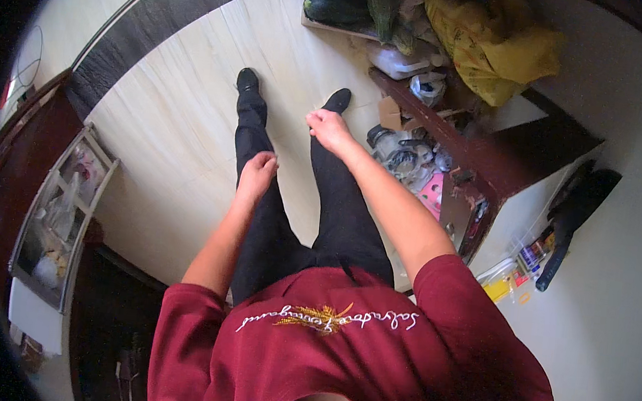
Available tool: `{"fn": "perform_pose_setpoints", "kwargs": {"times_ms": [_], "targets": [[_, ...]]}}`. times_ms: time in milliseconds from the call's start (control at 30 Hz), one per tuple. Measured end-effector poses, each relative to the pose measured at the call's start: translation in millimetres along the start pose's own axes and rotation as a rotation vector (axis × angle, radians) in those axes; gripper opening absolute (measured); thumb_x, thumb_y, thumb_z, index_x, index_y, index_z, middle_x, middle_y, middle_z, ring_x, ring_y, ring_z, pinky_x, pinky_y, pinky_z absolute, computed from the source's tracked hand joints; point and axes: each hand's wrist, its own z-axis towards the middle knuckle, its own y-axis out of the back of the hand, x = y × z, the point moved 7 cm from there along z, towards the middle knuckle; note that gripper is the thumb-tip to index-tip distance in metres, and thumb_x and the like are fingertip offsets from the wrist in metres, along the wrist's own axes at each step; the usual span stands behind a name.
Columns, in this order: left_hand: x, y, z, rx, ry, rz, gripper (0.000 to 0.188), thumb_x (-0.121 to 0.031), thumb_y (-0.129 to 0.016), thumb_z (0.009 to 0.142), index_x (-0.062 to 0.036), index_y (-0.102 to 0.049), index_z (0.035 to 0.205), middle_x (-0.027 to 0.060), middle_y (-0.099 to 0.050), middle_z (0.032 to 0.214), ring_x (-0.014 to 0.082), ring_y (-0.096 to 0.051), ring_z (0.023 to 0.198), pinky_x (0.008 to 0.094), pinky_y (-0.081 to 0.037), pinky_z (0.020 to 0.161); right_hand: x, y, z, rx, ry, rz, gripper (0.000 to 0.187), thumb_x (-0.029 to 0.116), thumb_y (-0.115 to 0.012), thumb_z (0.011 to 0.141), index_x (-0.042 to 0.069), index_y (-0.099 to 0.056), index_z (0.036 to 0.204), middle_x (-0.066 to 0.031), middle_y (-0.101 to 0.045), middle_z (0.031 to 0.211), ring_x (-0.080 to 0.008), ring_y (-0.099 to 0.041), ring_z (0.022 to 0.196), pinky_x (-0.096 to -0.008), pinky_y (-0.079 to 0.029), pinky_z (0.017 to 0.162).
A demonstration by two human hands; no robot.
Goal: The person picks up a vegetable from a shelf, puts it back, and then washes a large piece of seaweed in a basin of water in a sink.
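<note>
My left hand (259, 171) hangs in front of my left thigh, its fingers curled together and shut. No thing sticks out of it. My right hand (329, 130) is held farther forward, over my right leg near the dark shoe (337, 100). Its fingers are bent in, and I see nothing in them either. Both hands are apart from the furniture around me. Black trousers (350, 219) cover my legs, and I stand on a pale tiled floor (191, 103).
On the right, an open dark-wood drawer (437, 123) holds plastic bags and small items. Beyond it lie large green gourds (339, 7) and a yellow bag (491, 43). A glass-fronted cabinet (64, 214) stands left. A dark stone strip (160, 26) crosses the floor ahead.
</note>
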Motion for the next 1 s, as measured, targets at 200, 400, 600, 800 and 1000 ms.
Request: {"fn": "perform_pose_setpoints", "kwargs": {"times_ms": [200,400,600,800,1000], "targets": [[91.7,-34.8,0.9,-0.028,0.113,0.101,0.026,-0.023,-0.051,0.081,-0.0019,-0.060,0.094,0.0130,-0.063,0.081,0.0243,-0.061,0.079,0.0323,-0.046,0.072,-28.2,-8.2,13.4,0.093,-0.094,-0.041,0.033,0.034,-0.049,0.081,0.004,-0.060,0.087,-0.0163,-0.062,0.084,-0.0304,-0.059,0.080,-0.0391,-0.045,0.072],[86.0,-50.0,0.4,-0.019,0.083,0.162,0.024,-0.023,-0.051,0.082,-0.0044,-0.060,0.095,0.0142,-0.063,0.085,0.0258,-0.061,0.082,0.0333,-0.046,0.073,-85.9,10.5,15.2,0.061,-0.236,-0.167,0.031,0.036,-0.050,0.081,0.009,-0.063,0.093,-0.0140,-0.063,0.092,-0.0305,-0.058,0.090,-0.0373,-0.044,0.080],[68.1,-66.5,23.2,0.011,0.125,-0.166,0.024,-0.015,-0.048,0.087,0.0039,-0.055,0.100,0.0083,-0.061,0.084,0.0146,-0.057,0.074,0.0267,-0.046,0.069,-97.4,17.6,44.5,0.032,-0.166,-0.105,0.030,0.033,-0.051,0.082,0.006,-0.062,0.091,-0.0124,-0.063,0.080,-0.0239,-0.061,0.077,-0.0349,-0.046,0.073],[3.5,-112.8,74.5,0.107,0.033,-0.612,0.020,-0.014,-0.047,0.089,0.0000,-0.055,0.101,0.0072,-0.061,0.085,0.0119,-0.057,0.076,0.0246,-0.046,0.072,-88.9,56.0,122.7,-0.164,-0.086,-0.196,0.039,0.031,-0.058,0.078,0.004,-0.054,0.106,-0.0141,-0.061,0.090,-0.0232,-0.059,0.082,-0.0362,-0.045,0.076],[-18.2,-157.9,130.4,0.234,-0.005,-0.804,0.016,-0.011,-0.047,0.088,-0.0004,-0.055,0.097,0.0043,-0.059,0.082,0.0105,-0.054,0.074,0.0232,-0.044,0.071,-59.0,165.4,202.9,-0.853,-0.069,-0.776,0.065,0.036,-0.064,0.071,-0.003,-0.042,0.118,-0.0214,-0.048,0.118,-0.0349,-0.046,0.109,-0.0437,-0.035,0.093]]}}
